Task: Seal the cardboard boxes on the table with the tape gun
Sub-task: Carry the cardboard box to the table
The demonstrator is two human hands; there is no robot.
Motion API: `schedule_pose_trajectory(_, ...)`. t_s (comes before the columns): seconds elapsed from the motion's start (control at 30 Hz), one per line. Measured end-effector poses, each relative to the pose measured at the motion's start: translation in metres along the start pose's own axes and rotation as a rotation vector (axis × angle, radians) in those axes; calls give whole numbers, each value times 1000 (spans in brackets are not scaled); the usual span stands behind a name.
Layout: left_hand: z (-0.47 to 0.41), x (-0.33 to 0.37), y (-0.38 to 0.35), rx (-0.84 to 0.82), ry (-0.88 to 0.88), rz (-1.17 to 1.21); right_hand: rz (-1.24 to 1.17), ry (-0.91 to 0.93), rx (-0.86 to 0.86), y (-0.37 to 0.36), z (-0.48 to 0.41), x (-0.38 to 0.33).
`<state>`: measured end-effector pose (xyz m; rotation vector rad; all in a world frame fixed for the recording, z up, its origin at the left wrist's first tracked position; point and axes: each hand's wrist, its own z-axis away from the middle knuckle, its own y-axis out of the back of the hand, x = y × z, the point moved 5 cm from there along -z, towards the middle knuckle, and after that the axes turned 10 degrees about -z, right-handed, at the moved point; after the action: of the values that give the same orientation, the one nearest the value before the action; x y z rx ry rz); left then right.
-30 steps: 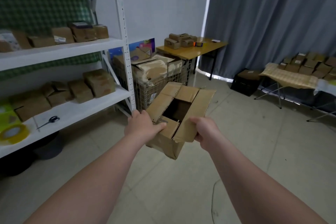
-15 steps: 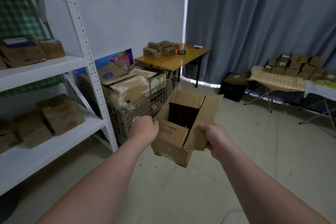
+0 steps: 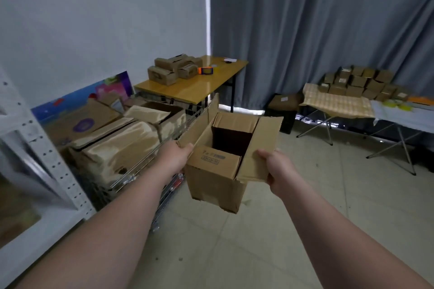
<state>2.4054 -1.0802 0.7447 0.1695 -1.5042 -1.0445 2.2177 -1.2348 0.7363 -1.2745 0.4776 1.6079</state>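
I hold an open brown cardboard box (image 3: 216, 178) in mid-air above the floor, its flaps up and its inside dark. My left hand (image 3: 175, 156) grips the left flap and my right hand (image 3: 278, 171) grips the right flap. Farther back stands a yellow wooden table (image 3: 195, 87) with several small cardboard boxes (image 3: 173, 69) piled at its left end. An orange tape gun (image 3: 205, 70) lies on the table just right of those boxes.
A wire cart (image 3: 131, 171) full of large cartons stands to my left. A white metal shelf (image 3: 47, 171) is at the far left. At the right, a folding table (image 3: 335, 103) carries many small boxes, with a black crate (image 3: 285, 110) beside it. Grey curtains hang behind.
The view has swung right and moved closer to the yellow table, so the shelf has slid out to the left. Both hands keep hold of the box, now held more upright.
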Motion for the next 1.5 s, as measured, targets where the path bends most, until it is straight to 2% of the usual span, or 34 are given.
schedule_pose_trajectory(0.13,-49,31,-34,-35,101,142,-51,14,13,16,-59,-31)
schedule_pose_trajectory(0.27,-103,75,-79,-54,169,315,-162,65,-120,29,-127,-73)
schedule_pose_trajectory(0.57,-238,209,-165,-59,296,542,155,199,-211,81,-290,-189)
schedule_pose_trajectory(0.8,-314,280,-205,-167,311,788,133,322,-201,96,-396,-241)
schedule_pose_trajectory(0.87,-344,292,-217,-167,347,837,242,413,-236,88,-424,-254)
schedule_pose_trajectory(0.97,-390,310,-236,-198,412,860,603,557,-214,71,-471,-270)
schedule_pose_trajectory(1.07,-445,330,-254,-250,390,859,871,645,-214,51,-524,-285)
schedule_pose_trajectory(1.17,-509,353,-263,-235,357,850,1069,702,-214,32,-589,-300)
schedule_pose_trajectory(1.37,-624,401,-258,-261,310,657,1335,669,-280,-18,-712,-348)
schedule_pose_trajectory(1.5,-691,428,-254,-253,289,546,1397,620,-352,-45,-787,-371)
